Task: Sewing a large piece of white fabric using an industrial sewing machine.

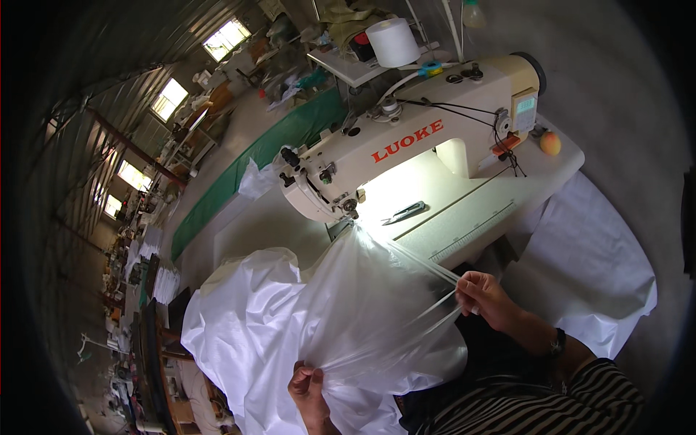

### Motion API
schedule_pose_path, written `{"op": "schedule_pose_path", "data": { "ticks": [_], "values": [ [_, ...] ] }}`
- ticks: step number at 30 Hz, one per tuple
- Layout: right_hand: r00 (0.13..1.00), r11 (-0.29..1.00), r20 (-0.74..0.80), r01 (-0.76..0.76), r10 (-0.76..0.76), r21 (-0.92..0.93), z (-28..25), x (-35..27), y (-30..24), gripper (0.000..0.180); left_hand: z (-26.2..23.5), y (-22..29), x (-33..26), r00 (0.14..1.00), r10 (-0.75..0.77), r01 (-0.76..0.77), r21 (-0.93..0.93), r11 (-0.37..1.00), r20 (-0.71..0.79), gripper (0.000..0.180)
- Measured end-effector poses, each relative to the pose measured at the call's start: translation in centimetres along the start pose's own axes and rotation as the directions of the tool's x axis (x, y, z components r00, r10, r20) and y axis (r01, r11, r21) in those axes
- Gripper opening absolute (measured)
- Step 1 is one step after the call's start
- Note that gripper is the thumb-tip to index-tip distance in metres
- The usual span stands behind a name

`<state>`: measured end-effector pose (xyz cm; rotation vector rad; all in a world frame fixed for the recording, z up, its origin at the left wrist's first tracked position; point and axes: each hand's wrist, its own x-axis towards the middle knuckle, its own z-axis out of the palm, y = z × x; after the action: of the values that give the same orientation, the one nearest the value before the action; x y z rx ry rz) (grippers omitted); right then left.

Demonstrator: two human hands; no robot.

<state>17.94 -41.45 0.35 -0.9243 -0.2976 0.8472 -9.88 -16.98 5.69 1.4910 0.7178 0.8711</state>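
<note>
A sheet of thin white translucent plastic film [348,297] is stretched between my two hands and runs up under the needle of a cream sewing machine [413,138]. My right hand [484,296], closed, pinches gathered film at its right edge, pulling taut folds toward the needle. Lower and to the left, my left hand [307,388] has thumb and fingers closed on the film. The rest of the white material hangs in loose folds over the table's front edge. Thread snips [406,212] lie on the machine bed, right of the needle.
A peach-like fruit [550,143] sits at the machine's right end. Behind stands a white thread cone [393,43]. More white sheeting [587,254] hangs at the right. A green cloth [254,163] lies beyond the table; cluttered benches line the far left under windows.
</note>
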Motion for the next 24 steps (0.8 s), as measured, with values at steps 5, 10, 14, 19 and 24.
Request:
{"op": "schedule_pose_path", "data": {
  "ticks": [5, 10, 14, 19, 24],
  "values": [
    [0.998, 0.998, 0.042, 0.052, -0.051, -0.026, 0.8, -3.4, -0.5, 0.019, -0.7, -1.0, -0.7, 0.983, 0.087, -0.169, 0.592, 0.788, 0.164, 0.019],
    [0.905, 0.971, 0.379, -0.119, 0.192, -0.207, 3.5, -6.3, -2.4, 0.012, -0.2, 0.7, -1.3, 0.927, 0.339, -0.327, 0.787, 0.523, 0.16, 0.009],
    [0.659, 0.891, 0.67, -0.001, 0.342, -0.453, 5.1, -7.8, -2.7, 0.016, 0.2, 2.6, -1.2, 0.93, 0.341, -0.043, 0.879, 0.474, -0.139, 0.014],
    [0.491, 0.885, 0.773, 0.008, 0.402, -0.465, 5.6, -8.4, -1.4, 0.018, -0.1, 0.3, -8.6, 0.985, -0.171, 0.147, 0.709, 0.689, -0.037, 0.033],
    [0.301, 0.933, 0.889, -0.213, 0.345, -0.29, 6.9, -8.4, -1.8, 0.013, -4.8, -6.0, -11.5, 0.998, -0.005, 0.064, 0.909, 0.412, -0.069, 0.088]
  ]
}}
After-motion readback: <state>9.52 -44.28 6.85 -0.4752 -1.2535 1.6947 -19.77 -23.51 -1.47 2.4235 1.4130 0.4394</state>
